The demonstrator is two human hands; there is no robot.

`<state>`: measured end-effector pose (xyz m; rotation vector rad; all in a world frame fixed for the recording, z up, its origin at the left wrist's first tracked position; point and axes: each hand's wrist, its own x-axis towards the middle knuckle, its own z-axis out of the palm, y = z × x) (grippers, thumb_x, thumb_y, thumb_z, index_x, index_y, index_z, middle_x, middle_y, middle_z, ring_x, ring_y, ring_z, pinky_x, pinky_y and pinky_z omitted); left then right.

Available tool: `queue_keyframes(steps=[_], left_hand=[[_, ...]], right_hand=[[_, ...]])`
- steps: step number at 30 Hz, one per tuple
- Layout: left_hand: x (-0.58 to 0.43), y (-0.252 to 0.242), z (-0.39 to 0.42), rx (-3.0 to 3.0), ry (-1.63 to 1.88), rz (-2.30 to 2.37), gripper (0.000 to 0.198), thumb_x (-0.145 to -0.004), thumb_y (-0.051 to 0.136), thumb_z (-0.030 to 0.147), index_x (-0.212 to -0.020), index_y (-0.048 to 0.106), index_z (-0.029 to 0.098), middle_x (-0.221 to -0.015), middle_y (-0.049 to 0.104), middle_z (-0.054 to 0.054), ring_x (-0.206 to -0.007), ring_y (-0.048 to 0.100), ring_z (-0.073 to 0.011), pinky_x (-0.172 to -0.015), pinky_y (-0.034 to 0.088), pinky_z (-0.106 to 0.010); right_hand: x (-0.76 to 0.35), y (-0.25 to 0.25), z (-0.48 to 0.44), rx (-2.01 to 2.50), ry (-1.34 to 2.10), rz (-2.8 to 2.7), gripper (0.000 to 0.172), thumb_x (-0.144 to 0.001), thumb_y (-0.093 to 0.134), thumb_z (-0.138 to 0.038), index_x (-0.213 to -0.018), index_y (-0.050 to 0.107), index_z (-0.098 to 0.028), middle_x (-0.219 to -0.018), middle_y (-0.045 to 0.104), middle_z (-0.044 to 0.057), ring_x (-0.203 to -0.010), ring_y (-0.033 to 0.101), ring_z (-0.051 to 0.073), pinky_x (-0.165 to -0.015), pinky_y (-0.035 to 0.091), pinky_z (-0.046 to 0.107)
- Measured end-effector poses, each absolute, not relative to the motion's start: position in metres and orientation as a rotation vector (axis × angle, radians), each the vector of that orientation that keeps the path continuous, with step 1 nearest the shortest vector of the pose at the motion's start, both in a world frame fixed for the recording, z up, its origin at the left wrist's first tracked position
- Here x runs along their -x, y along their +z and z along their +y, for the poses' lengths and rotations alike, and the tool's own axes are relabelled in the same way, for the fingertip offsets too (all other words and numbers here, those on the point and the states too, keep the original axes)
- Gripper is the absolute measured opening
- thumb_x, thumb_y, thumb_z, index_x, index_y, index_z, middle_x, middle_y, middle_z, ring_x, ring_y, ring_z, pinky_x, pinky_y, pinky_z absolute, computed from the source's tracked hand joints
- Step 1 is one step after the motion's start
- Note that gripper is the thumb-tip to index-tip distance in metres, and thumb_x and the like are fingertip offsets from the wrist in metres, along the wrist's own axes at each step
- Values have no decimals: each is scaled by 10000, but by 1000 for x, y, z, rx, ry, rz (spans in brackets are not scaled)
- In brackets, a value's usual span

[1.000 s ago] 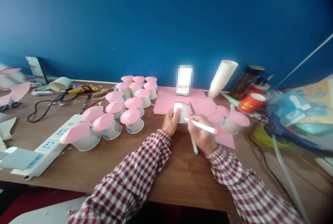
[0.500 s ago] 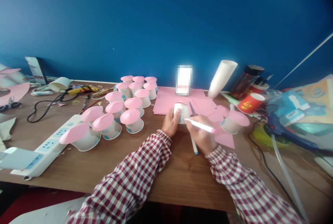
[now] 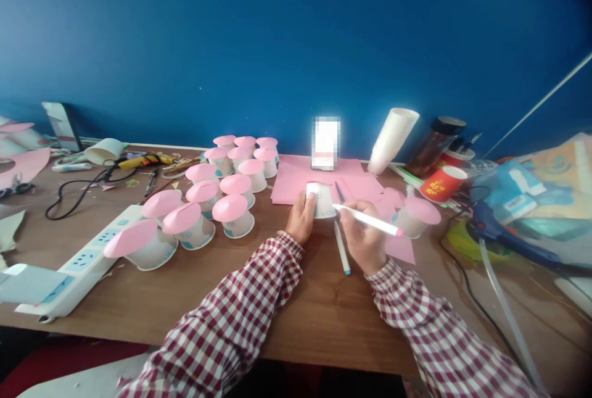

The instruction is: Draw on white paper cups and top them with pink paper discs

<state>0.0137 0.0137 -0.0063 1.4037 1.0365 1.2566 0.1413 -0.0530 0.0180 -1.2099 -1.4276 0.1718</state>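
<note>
Brown wood-grain surface (image 3: 319, 318) spreads under your forearms, with a blue wall (image 3: 296, 40) rising behind it. Your paper cup (image 3: 324, 198) is white, with a pale blue printed mark on its side and more blue close to its lower edge. It sits directly ahead of you, between your two hands. Your left hand (image 3: 300, 218) grips it from the left, the thumb lying along the near side; you cannot tell from here whether its base meets the surface. Your right hand (image 3: 365, 234) pinches a white marker (image 3: 372, 220), its pink end pointing away to the right and its tip at the cup's lower right edge; whether the tip touches is too small to tell. Just left of your right fingers, a blue-ended marker (image 3: 342, 250) lies on the surface. Beyond the fingers of both hands are pink sheets (image 3: 291, 179). Left of your left fingers stand rows of cups with pink discs on top (image 3: 238, 225), and farther left lies a power strip (image 3: 86, 259). Right of your right fingers is another pink-topped cup (image 3: 422, 211), with a red cup (image 3: 441, 185) past it.
</note>
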Motion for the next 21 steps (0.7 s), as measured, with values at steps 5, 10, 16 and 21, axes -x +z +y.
queue_keyframes(steps=[5,10,16,21], left_hand=[[-13,-7,13,-1357,1288,1005,405,-886,421,521,-967,594,164,-802,570,-27,-707,501,-141,-660,430,-256],[-13,-10,15,-1416,1278,1048,419,-900,378,531,-930,580,166,-781,551,-21,-682,476,-132,-636,409,-248],[-13,-9,14,-1507,1290,1033,408,-918,348,509,-928,563,162,-775,537,-19,-687,471,-129,-633,397,-246],[-13,-8,13,-1504,1287,1026,401,-920,348,504,-895,550,159,-760,534,-16,-680,472,-127,-631,393,-248]], right_hand=[[-142,20,-51,1188,223,-1380,109,-859,589,-298,-892,596,-194,-806,658,38,-684,631,158,-606,540,285],[-141,18,-52,1205,215,-1484,111,-868,568,-296,-897,592,-191,-770,646,30,-633,615,150,-566,521,269],[-141,17,-53,1244,137,-1574,97,-868,563,-283,-880,597,-193,-802,654,40,-688,628,162,-611,522,277],[-142,16,-52,1244,149,-1588,103,-867,560,-282,-894,600,-192,-808,658,41,-676,631,163,-616,525,284]])
